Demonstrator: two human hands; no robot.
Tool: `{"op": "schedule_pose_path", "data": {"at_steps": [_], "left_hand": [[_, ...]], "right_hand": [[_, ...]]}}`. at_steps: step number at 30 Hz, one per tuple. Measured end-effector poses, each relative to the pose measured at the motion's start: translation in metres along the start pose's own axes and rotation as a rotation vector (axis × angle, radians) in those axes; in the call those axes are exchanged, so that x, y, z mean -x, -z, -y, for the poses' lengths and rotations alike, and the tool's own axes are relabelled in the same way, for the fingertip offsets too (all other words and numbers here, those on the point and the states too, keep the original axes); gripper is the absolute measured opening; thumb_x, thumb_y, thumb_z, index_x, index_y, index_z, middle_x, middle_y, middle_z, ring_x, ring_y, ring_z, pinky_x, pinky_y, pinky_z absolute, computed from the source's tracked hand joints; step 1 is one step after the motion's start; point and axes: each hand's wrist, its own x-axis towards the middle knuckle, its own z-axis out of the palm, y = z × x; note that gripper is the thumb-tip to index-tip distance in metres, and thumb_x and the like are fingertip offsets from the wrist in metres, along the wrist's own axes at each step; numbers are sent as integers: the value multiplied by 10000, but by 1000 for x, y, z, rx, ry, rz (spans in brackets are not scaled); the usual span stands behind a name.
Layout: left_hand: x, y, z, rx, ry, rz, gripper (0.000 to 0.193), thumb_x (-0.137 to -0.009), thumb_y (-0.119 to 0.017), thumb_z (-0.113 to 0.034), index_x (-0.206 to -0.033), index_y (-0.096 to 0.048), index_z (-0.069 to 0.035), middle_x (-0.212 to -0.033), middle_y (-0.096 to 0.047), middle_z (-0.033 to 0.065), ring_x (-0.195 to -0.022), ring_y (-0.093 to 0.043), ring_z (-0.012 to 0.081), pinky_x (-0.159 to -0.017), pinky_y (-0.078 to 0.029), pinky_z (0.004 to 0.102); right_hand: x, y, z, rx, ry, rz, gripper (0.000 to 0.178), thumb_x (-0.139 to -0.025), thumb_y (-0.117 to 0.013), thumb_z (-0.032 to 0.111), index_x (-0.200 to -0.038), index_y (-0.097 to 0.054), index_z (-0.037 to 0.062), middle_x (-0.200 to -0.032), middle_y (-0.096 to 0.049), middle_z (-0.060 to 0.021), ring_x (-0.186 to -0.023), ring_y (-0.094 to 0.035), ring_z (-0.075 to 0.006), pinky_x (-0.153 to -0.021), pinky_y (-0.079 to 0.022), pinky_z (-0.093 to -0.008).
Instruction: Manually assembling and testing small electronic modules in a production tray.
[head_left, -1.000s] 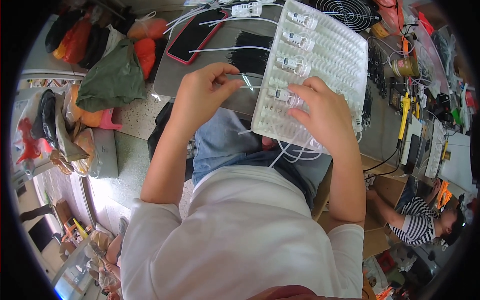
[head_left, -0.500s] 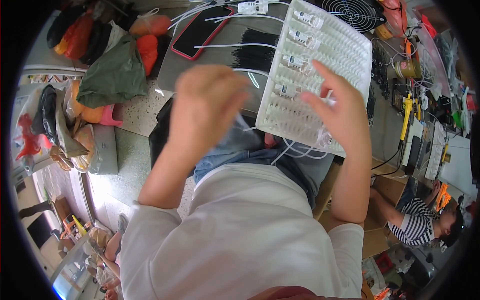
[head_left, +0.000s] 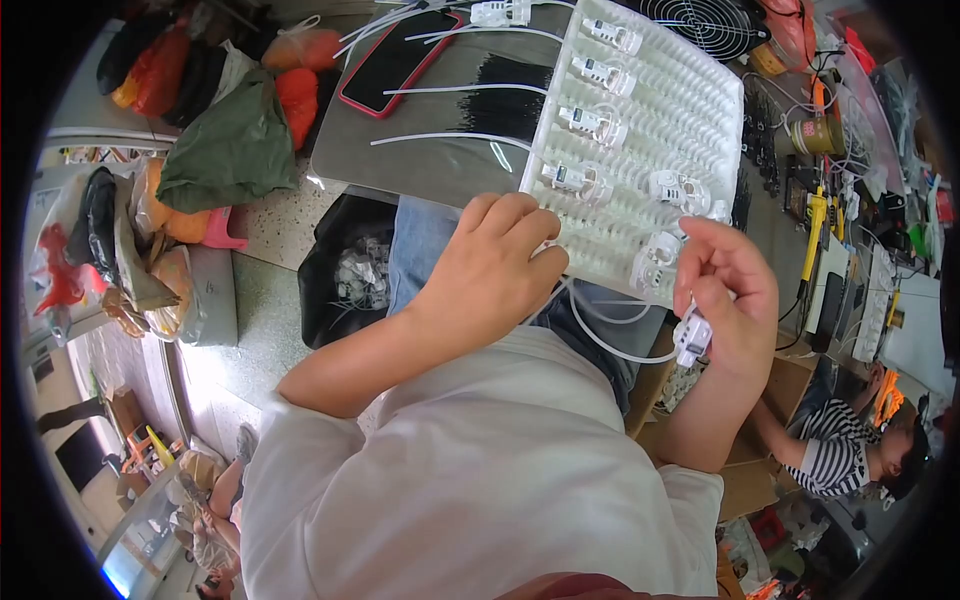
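Note:
A white ribbed plastic tray lies tilted on the table, holding several small white cable-ended devices with clear parts, one of them a device near its left edge. My right hand is beside the tray's near right corner, fingers closed around another white device with a white cable looping left from it. My left hand is at the tray's near left corner, its fingers curled together close to the cables. What its fingertips hold, if anything, is hidden.
A red-edged phone and a bundle of black ties lie left of the tray on the grey table. A black fan grille stands behind. Below the table's left side is a black bag. A person in stripes sits at right.
My left hand has moved right and toward me, to the tray's corner. My right hand has come down off the tray and now holds a white device. The cable by my left hand lies free.

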Motion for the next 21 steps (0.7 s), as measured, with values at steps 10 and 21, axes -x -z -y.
{"op": "schedule_pose_path", "data": {"at_steps": [10,21], "left_hand": [[11,23,-16,233,85,157,199,-701,-786,-172,-811,-655,-70,-1067,-583,73,-1090,-541,285,-907,-417,437],[2,9,-18,159,173,-37,230,-749,-794,-176,-948,-716,-93,-968,-584,49,-999,-554,268,-870,-427,423]], "right_hand": [[16,-12,2,-28,112,-131,487,-919,-775,264,-1262,-627,-48,-828,-597,-34,-677,-556,-81,-619,-431,-218],[14,-25,-13,183,260,-223,364,-1008,-662,251,-1226,-603,-35,-932,-596,-68,-695,-568,-112,-607,-460,-238]]}}
